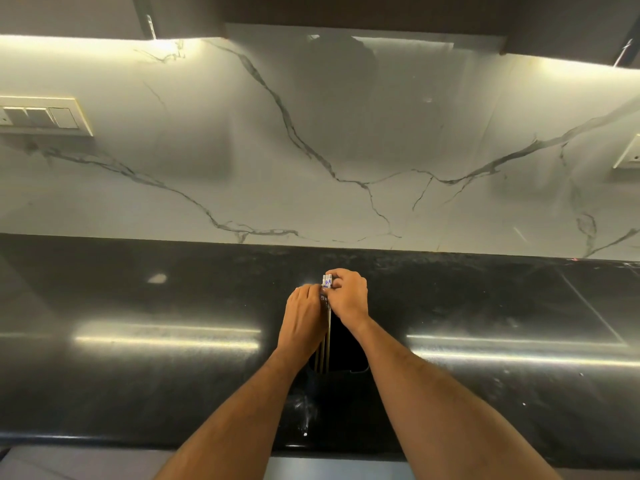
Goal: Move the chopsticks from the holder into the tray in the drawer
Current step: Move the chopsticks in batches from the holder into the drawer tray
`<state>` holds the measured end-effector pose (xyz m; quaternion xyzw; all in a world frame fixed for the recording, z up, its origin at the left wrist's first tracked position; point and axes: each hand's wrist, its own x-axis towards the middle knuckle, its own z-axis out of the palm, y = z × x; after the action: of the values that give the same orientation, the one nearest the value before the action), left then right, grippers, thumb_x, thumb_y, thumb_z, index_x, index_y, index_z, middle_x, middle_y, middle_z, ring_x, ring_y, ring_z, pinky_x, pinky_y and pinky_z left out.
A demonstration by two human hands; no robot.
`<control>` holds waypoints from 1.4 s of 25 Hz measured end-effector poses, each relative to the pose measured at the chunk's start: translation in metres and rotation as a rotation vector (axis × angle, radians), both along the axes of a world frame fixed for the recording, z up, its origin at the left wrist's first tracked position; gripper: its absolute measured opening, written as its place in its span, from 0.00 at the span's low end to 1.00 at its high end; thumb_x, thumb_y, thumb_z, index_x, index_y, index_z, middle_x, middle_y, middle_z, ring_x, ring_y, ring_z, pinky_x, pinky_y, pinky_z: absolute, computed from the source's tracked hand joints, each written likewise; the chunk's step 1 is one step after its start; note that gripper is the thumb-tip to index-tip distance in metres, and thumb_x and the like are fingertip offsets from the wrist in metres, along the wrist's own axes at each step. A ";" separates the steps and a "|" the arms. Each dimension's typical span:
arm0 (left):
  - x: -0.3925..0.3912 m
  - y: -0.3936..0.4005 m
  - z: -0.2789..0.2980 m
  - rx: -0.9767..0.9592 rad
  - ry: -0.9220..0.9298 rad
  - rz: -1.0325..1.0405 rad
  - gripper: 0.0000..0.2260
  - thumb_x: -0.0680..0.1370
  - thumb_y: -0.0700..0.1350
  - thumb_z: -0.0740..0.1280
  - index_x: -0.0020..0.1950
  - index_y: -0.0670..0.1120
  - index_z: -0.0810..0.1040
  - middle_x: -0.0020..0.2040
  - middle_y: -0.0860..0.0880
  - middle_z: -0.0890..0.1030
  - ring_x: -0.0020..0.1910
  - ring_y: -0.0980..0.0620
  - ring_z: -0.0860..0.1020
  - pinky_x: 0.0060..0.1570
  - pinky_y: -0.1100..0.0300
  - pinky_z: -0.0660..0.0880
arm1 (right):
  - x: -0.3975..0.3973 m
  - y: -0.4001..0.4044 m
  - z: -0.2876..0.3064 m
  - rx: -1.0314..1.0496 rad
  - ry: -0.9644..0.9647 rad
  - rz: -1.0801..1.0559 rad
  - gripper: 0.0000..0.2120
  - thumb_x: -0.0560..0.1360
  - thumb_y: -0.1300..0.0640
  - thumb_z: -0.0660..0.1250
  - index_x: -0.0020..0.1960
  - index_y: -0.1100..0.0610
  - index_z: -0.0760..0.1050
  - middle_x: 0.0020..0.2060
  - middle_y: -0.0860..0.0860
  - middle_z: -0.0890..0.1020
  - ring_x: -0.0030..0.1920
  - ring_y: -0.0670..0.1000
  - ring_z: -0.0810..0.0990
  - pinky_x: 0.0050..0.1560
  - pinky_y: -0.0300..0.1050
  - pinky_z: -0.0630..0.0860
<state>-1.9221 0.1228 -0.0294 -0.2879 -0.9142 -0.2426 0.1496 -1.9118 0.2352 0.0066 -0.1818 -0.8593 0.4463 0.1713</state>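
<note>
A bundle of chopsticks [326, 336] with white and blue patterned tops stands in a black holder [346, 355] on the black counter. My right hand [348, 297] pinches the patterned tops of the chopsticks. My left hand [304, 315] curls around the chopstick shafts just below, from the left. The holder is dark against the counter and partly hidden by my forearms. No drawer or tray is in view.
The glossy black counter [138, 358] runs left to right, with its front edge near the bottom. A white marble backsplash [311, 150] rises behind it. A switch plate [41, 116] sits on the wall at left, a socket [628, 155] at right.
</note>
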 end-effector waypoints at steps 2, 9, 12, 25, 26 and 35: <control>0.003 0.000 0.002 0.037 0.027 -0.021 0.12 0.78 0.36 0.67 0.61 0.42 0.78 0.55 0.46 0.81 0.53 0.50 0.79 0.58 0.54 0.76 | 0.003 -0.002 0.007 -0.026 0.057 -0.014 0.17 0.71 0.68 0.76 0.59 0.60 0.82 0.47 0.54 0.87 0.46 0.48 0.86 0.52 0.46 0.84; 0.025 0.002 0.036 0.349 -0.183 -0.015 0.15 0.84 0.51 0.58 0.68 0.47 0.73 0.63 0.50 0.77 0.61 0.54 0.74 0.60 0.58 0.75 | 0.032 0.002 0.054 -0.141 0.302 -0.065 0.20 0.74 0.68 0.74 0.64 0.58 0.80 0.53 0.52 0.86 0.49 0.43 0.86 0.53 0.43 0.83; 0.036 0.008 0.056 0.368 -0.192 -0.034 0.08 0.84 0.49 0.61 0.59 0.49 0.76 0.56 0.54 0.78 0.54 0.57 0.74 0.52 0.62 0.73 | 0.048 0.008 0.081 -0.208 0.442 -0.100 0.18 0.73 0.69 0.74 0.62 0.60 0.81 0.50 0.53 0.87 0.47 0.44 0.87 0.53 0.42 0.83; 0.095 0.017 0.095 0.579 -0.832 -0.160 0.09 0.82 0.44 0.59 0.47 0.44 0.77 0.34 0.50 0.76 0.32 0.55 0.72 0.41 0.56 0.71 | 0.132 0.021 0.101 -0.224 0.503 -0.135 0.15 0.74 0.67 0.74 0.59 0.60 0.82 0.44 0.47 0.87 0.44 0.43 0.87 0.52 0.46 0.84; 0.099 0.018 0.094 0.604 -0.902 -0.129 0.10 0.82 0.45 0.58 0.47 0.44 0.77 0.33 0.50 0.76 0.33 0.54 0.72 0.42 0.56 0.70 | 0.136 0.020 0.100 -0.219 0.497 -0.139 0.16 0.74 0.67 0.74 0.60 0.60 0.81 0.44 0.46 0.86 0.44 0.41 0.86 0.52 0.46 0.84; 0.133 0.008 0.097 0.747 -1.200 -0.045 0.14 0.83 0.46 0.58 0.52 0.39 0.79 0.34 0.47 0.75 0.32 0.53 0.71 0.40 0.58 0.70 | 0.176 0.023 0.101 -0.222 0.465 -0.116 0.18 0.74 0.70 0.73 0.62 0.61 0.81 0.50 0.54 0.86 0.46 0.45 0.87 0.52 0.43 0.84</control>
<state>-1.7895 0.1308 0.0675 -0.0527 -0.6883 -0.6599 -0.2967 -1.7360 0.2586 0.1074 -0.1410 -0.7309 0.5569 0.3684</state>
